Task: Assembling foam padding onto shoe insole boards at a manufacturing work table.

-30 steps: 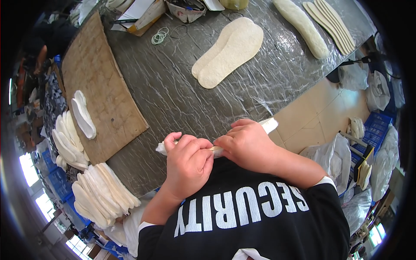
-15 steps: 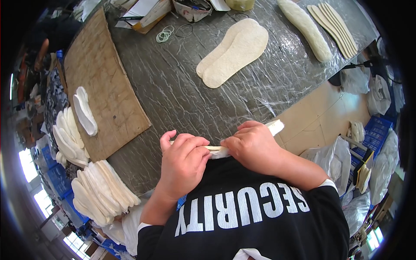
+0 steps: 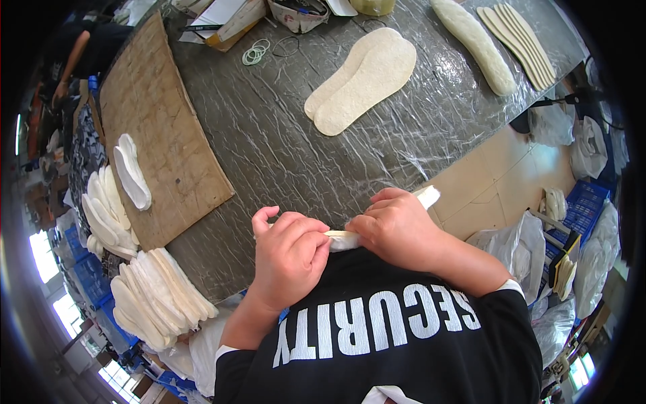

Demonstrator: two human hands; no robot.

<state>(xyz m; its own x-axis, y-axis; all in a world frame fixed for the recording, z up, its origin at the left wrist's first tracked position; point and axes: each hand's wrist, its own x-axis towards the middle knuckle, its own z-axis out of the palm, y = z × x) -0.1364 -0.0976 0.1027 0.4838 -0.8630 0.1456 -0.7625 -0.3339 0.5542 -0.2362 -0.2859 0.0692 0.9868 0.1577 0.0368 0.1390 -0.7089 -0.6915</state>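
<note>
Close to my chest, at the table's near edge, I hold a white fluffy insole (image 3: 344, 241) edge-on between both hands. My left hand (image 3: 291, 252) is closed on one end, fingers curled over its rim. My right hand (image 3: 393, 221) pinches the rim farther right, and the insole's white tip sticks out beyond it. A thin cream edge shows along the top of the piece between my hands. Much of it is covered by my fingers. Farther off on the table lies a pair of flat cream insoles (image 3: 363, 81), one overlapping the other.
Stacked white insoles (image 3: 158, 296) stand at the left beside a brown board (image 3: 161, 135) bearing one white insole (image 3: 132, 172). A fleecy roll (image 3: 474, 47) and fanned insoles (image 3: 518, 47) lie far right. Rubber bands (image 3: 256, 52) lie near boxes. Another person's arm (image 3: 74, 64) shows far left.
My left hand has shifted slightly right and down along the insole, its fingers more bunched. My right hand stays nearly in place. Another person has come into view at the far left.
</note>
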